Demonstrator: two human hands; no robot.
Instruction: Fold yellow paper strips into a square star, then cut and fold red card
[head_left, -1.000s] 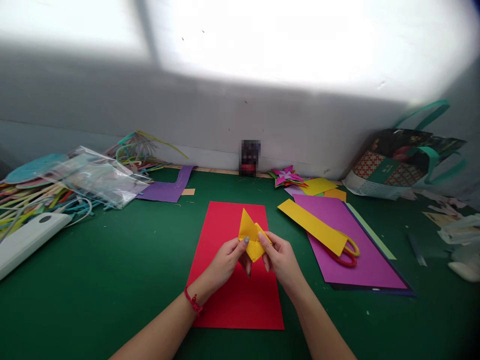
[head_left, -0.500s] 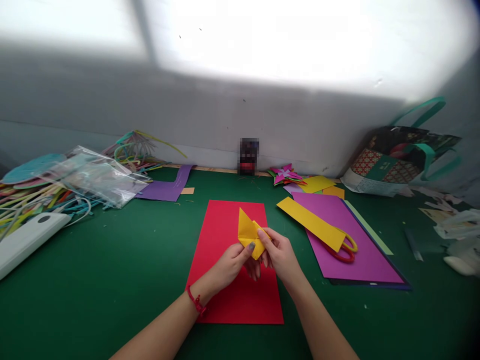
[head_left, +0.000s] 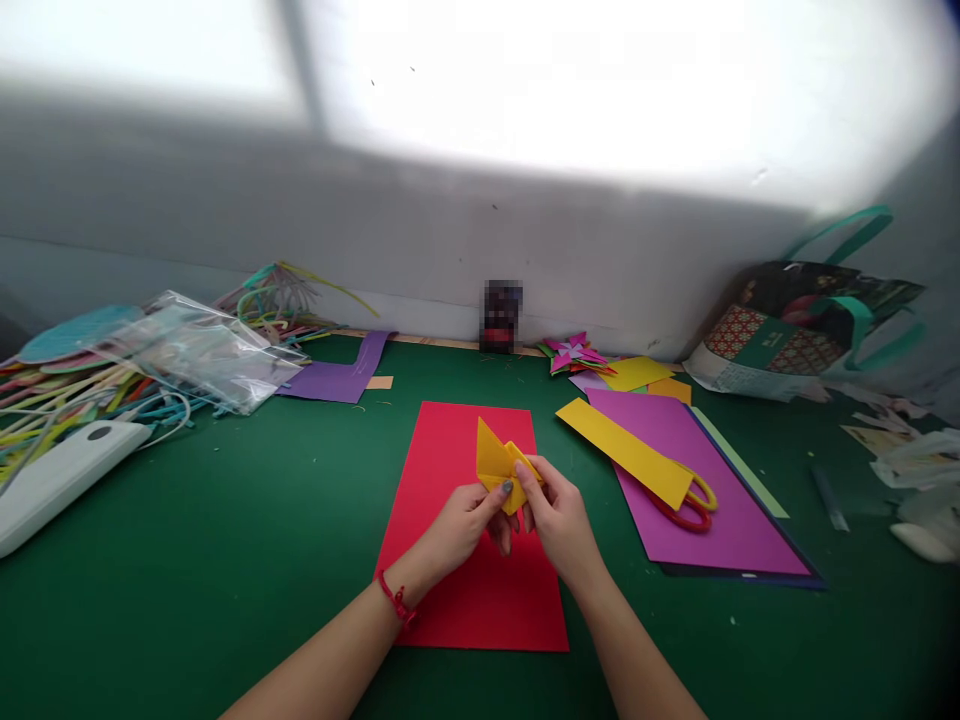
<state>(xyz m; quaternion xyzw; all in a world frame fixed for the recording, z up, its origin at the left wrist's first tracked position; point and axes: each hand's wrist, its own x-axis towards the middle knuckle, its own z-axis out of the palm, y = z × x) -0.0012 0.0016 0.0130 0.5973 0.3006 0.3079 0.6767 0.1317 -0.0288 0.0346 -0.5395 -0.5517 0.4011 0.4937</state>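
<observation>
Between my two hands is a folded piece of yellow paper [head_left: 493,455], with one pointed flap standing up at its left. My left hand [head_left: 469,520], with a red cord bracelet at the wrist, is closed on its lower left edge, thumb on top. On the right side, my right hand [head_left: 555,505] pinches the paper with its thumb pressed on the folds. The fingers beneath the paper are partly hidden. Below both hands, a red sheet [head_left: 480,610] lies flat on the green table [head_left: 247,560].
To the right, a yellow paper strip [head_left: 622,450] lies over scissors [head_left: 701,490] on purple sheets [head_left: 727,530]. Folded paper stars [head_left: 574,352] and a bag [head_left: 787,320] stand behind. At left are a white power strip [head_left: 71,480], a clear plastic bag [head_left: 217,350] and purple paper [head_left: 330,380].
The view has shifted slightly. Both hands still hold the yellow paper over the red sheet, and my right thumb and fingers have moved a little on its folds.
</observation>
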